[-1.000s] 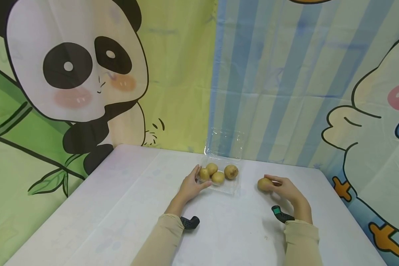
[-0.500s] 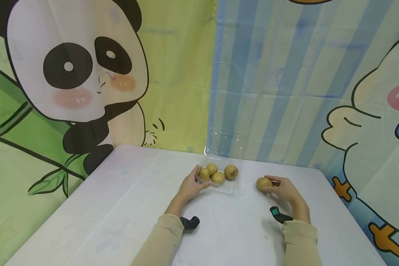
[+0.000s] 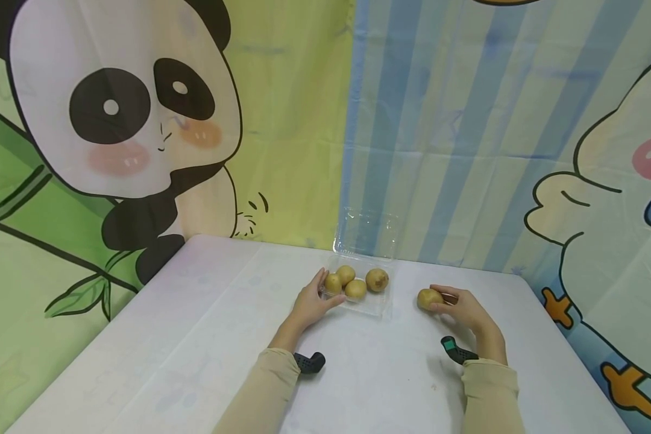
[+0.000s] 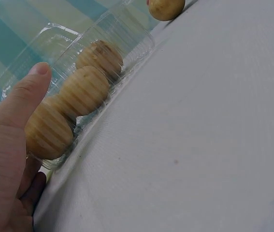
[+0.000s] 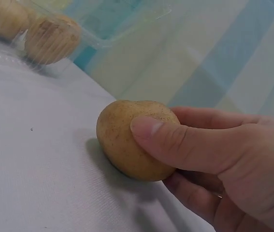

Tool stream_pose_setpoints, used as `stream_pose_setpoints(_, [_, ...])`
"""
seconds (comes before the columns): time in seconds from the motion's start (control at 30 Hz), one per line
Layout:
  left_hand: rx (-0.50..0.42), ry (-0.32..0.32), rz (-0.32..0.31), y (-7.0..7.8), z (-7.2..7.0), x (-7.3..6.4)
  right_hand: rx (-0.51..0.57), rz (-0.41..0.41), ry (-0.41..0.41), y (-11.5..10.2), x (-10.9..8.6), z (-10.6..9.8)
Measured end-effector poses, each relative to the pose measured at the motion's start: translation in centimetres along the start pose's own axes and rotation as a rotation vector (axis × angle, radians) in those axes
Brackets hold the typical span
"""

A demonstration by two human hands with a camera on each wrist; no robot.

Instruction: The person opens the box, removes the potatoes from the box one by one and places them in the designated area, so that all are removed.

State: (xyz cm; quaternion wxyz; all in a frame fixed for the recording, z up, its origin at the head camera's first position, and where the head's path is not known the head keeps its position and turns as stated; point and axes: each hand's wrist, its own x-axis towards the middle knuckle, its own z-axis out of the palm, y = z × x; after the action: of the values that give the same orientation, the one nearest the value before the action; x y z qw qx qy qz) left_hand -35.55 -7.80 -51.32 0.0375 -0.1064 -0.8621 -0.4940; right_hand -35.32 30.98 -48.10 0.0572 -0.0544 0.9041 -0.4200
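A clear plastic clamshell container (image 3: 370, 308) with several potatoes (image 3: 355, 289) in it stands on the white table, its lid (image 3: 366, 234) raised at the back. At its left end my left hand (image 3: 310, 304) grips the container, the thumb along the near wall and the fingers round the side. In the left wrist view, potatoes (image 4: 84, 91) show through the ribbed wall. Right of the container, my right hand (image 3: 463, 308) holds a single potato (image 3: 428, 298). The right wrist view has the thumb across this potato (image 5: 127, 145), fingers behind and below it, close over the table.
The white table (image 3: 206, 337) meets a printed curtain (image 3: 445, 132) just behind the container. Each wrist wears a black band device, the left one (image 3: 310, 363) and the right one (image 3: 458, 351) both near the table surface.
My right hand has moved slightly left with the potato. The left hand and the container stay where they were.
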Motion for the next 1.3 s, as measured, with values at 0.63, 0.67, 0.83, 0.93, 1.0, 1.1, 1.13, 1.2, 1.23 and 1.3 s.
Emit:
stream_pose_setpoints(0.63, [-0.011,-0.001,0.003,0.1,0.0,0.0,-0.103,-0.081,0.018,-1.8,-0.2,-0.3])
stream_pose_setpoints(0.67, [-0.010,0.000,0.002,0.1,0.0,0.0,-0.107,-0.084,0.018,-1.8,-0.2,-0.3])
stream_pose_setpoints(0.83, [0.000,0.005,0.002,0.0,0.0,0.0,-0.139,-0.100,0.035,-2.4,-0.2,-0.3])
stream_pose_setpoints(0.93, [0.000,0.009,-0.001,-0.1,0.0,-0.1,-0.159,-0.111,0.071,-3.1,-0.2,-0.2])
stream_pose_setpoints(1.0, [0.001,0.011,-0.004,-0.1,0.0,-0.1,-0.170,-0.125,0.099,-3.7,-0.1,0.0])
stream_pose_setpoints(1.1, [0.001,0.011,-0.005,0.0,0.0,-0.1,-0.174,-0.143,0.152,-4.7,0.2,0.4])
stream_pose_setpoints(1.13, [0.000,0.012,-0.002,0.0,0.0,-0.1,-0.177,-0.148,0.168,-5.0,0.3,0.5])
stream_pose_setpoints(1.2, [-0.004,0.011,-0.001,0.1,0.0,-0.1,-0.166,-0.146,0.203,-5.6,0.4,0.7])
stream_pose_setpoints(1.23, [-0.006,0.010,-0.001,0.1,0.0,-0.1,-0.156,-0.142,0.219,-5.9,0.5,0.8])
stream_pose_setpoints(1.3, [-0.005,0.008,0.000,0.0,0.1,-0.1,-0.141,-0.139,0.238,-6.5,0.6,1.0])
